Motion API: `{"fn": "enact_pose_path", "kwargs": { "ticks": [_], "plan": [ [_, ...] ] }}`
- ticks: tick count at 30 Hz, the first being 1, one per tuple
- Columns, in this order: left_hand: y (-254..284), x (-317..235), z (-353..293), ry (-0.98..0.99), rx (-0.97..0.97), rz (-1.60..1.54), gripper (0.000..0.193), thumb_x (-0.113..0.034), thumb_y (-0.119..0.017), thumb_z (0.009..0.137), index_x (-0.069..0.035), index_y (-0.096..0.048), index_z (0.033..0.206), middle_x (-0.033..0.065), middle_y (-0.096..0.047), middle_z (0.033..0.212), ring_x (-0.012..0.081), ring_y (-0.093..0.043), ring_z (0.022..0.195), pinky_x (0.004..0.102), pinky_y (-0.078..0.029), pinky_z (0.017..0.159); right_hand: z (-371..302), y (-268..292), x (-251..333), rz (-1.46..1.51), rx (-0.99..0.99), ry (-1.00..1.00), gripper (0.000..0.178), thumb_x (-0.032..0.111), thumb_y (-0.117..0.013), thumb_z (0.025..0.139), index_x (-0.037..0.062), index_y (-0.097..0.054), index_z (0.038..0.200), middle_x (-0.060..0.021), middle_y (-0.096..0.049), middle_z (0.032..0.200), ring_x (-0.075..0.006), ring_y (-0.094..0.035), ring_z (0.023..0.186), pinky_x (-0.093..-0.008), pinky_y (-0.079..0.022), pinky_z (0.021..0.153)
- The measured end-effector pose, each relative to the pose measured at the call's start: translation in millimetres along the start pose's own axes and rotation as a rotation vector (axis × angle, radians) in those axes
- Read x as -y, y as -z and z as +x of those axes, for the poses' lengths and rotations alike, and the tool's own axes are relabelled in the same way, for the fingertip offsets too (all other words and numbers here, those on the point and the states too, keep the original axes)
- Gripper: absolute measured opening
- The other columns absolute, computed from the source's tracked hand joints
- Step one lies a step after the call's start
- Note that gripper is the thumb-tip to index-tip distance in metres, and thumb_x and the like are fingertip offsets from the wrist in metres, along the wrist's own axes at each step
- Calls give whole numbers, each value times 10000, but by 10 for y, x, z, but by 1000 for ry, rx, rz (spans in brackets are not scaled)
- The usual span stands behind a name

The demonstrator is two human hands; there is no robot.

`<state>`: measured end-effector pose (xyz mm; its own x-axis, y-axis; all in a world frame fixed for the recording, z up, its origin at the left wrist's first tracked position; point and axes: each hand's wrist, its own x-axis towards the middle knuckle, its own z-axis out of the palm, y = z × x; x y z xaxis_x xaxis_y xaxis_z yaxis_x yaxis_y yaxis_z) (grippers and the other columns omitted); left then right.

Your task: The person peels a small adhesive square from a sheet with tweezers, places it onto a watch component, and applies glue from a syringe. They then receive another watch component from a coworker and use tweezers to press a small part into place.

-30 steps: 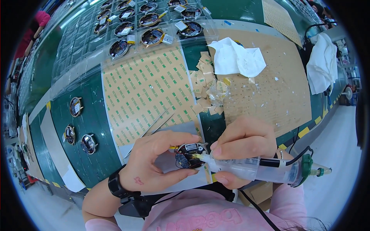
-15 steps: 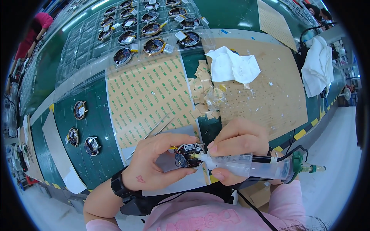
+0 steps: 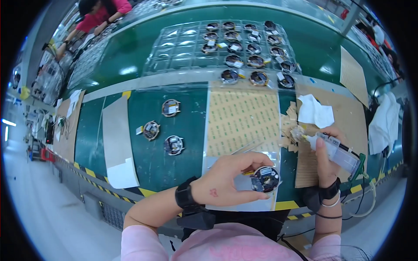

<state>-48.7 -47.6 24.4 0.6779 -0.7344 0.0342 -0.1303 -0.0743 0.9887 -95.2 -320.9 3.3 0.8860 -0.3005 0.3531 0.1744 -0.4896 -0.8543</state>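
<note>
My left hand (image 3: 226, 179) grips a round watch case (image 3: 266, 178) by its rim between thumb and fingers. The case is open on top, with dark electronics inside. In my right hand (image 3: 326, 161) is a clear dispensing syringe (image 3: 344, 157) with a yellowish tip and a green end cap joined to a tube. Its tip points up and left, well apart from the case, near a crumpled piece of clear film (image 3: 298, 132). Tweezers (image 3: 247, 148) lie on the printed tan sheet (image 3: 241, 117) just beyond my left hand.
Three more watch cases (image 3: 170, 108) lie on the green mat to the left. A clear tray (image 3: 174, 52) at the back holds several others. White cloth (image 3: 315, 111) and tan paper scraps (image 3: 288, 124) rest by the cardboard (image 3: 355, 113). Another person (image 3: 102, 17) works at far left.
The syringe has left the watch case and moved right and away with my right hand. My left hand still holds the case. The view has shifted, showing more to the left.
</note>
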Motion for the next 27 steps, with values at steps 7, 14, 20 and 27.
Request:
{"fn": "enact_pose_path", "kwargs": {
  "ticks": [7,14,20,27],
  "plan": [
    [837,-72,-528,-107,-505,497,520,-142,-844,670,-58,-616,1129,63,-576,1016,166,-564,868,265,-462,695,7,87,-91,-129,8,100,191,148,-658,872,43,-574,1008,-39,-548,925,-102,-530,758,-216,-443,654],
    [1494,242,-1108,82,-745,842,414,-99,-760,758,-38,-620,1143,62,-560,1000,157,-513,830,278,-431,727,15,25,-66,-24,-6,-5,196,157,-669,854,43,-581,987,-47,-561,911,-139,-525,834,-266,-426,775],
    [1557,289,-1150,143,-779,711,391,-53,-672,825,-38,-596,1209,31,-537,1051,106,-499,867,233,-409,769,6,83,-185,-86,12,55,210,161,-643,886,52,-558,1043,-36,-555,918,-99,-523,741,-222,-430,662],
    [1475,299,-1070,105,-770,651,395,-60,-690,809,-40,-603,1194,53,-539,1049,136,-505,888,254,-419,778,-29,74,-190,-65,15,12,266,206,-634,904,52,-533,1095,-32,-553,924,-78,-522,699,-197,-433,605]
  ]
}}
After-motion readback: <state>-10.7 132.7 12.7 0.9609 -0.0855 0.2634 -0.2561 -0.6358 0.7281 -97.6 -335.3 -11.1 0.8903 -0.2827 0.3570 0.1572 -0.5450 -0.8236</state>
